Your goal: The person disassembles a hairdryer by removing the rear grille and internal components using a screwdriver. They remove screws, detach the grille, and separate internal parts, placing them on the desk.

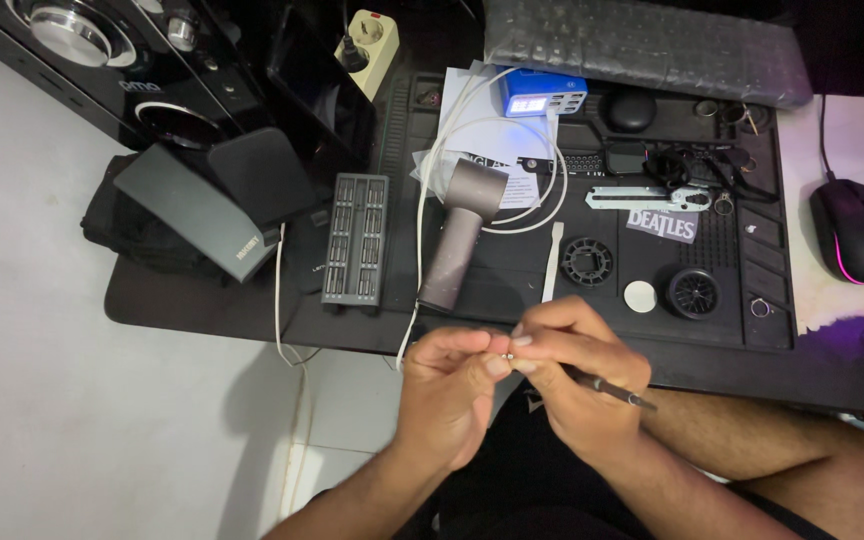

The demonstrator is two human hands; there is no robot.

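1. Both hands met at lower centre of the frame, just off the front edge of the surface [202, 300].
2. Left hand [449, 385] was pinched: thumb and fingertips pressed together on a tiny part [505, 354], too small to identify.
3. Right hand [577, 375] was also pinched on that part, fingertips touching the left's, while gripping a thin precision screwdriver [614, 389] whose shaft stuck out to the right.
4. Hair dryer body [462, 230] lay at frame centre on the dark work mat [497, 295], white cable [432, 170] looped above it.
5. Bit case [356, 238] sat left of the dryer; round grille [588, 262] and black ring part [693, 293] right of it.
6. My read: doing this well meant a firm pinch held over the mat, not the lap, so a dropped part stayed findable.
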